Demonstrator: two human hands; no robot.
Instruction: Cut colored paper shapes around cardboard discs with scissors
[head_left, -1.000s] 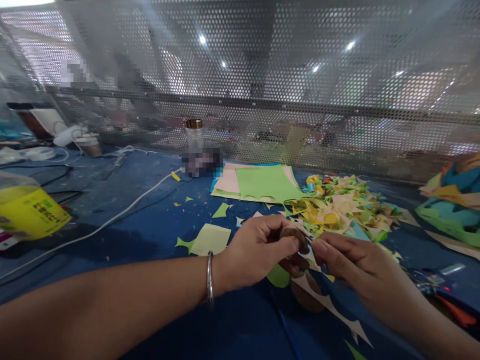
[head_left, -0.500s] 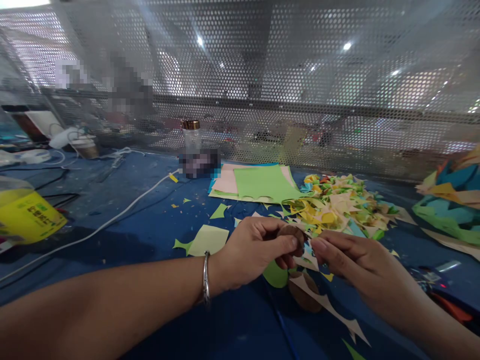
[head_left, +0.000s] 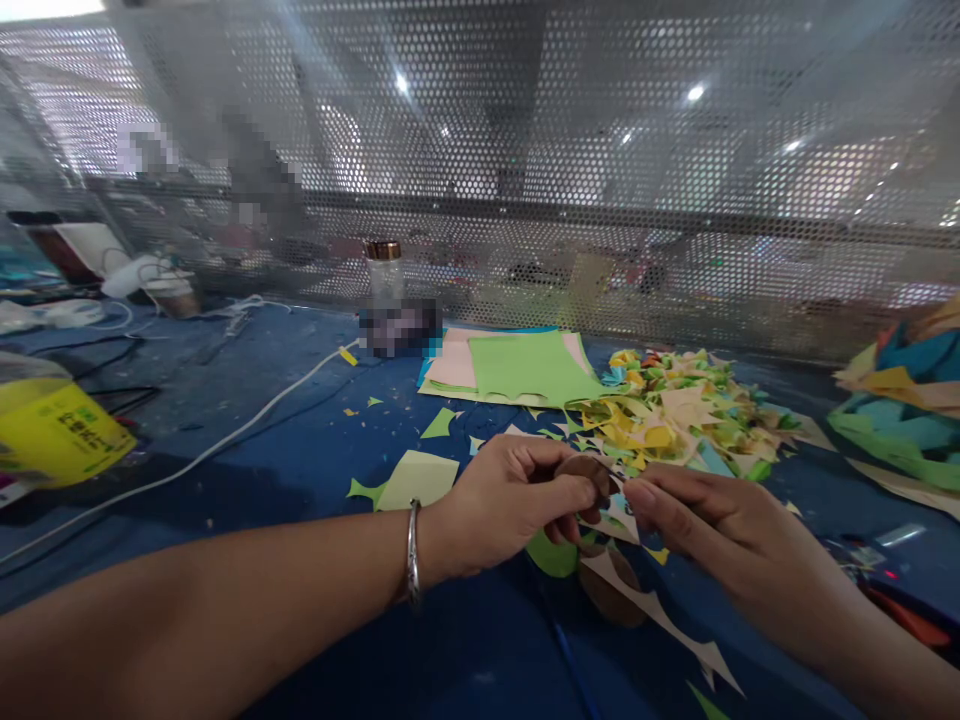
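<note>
My left hand, with a silver bracelet at the wrist, is closed on a brown round disc, thumb on its near face. At the disc's right edge my right hand is pinched, thumb against forefinger. What lies between those fingertips is too small to make out. Below the hands, another brown disc rests on the blue table, partly covered by a pale paper offcut with scalloped edges. A green rounded piece shows beneath my left fingers.
Stacked paper sheets lie beyond my hands, beside a heap of coloured scraps. A yellow-labelled container, white cable and clear bottle are leftward. Layered paper stands right, and perforated metal panelling rises behind.
Both hands stay almost where they were. The brown disc in my left hand has turned slightly, showing a bit more of its face.
</note>
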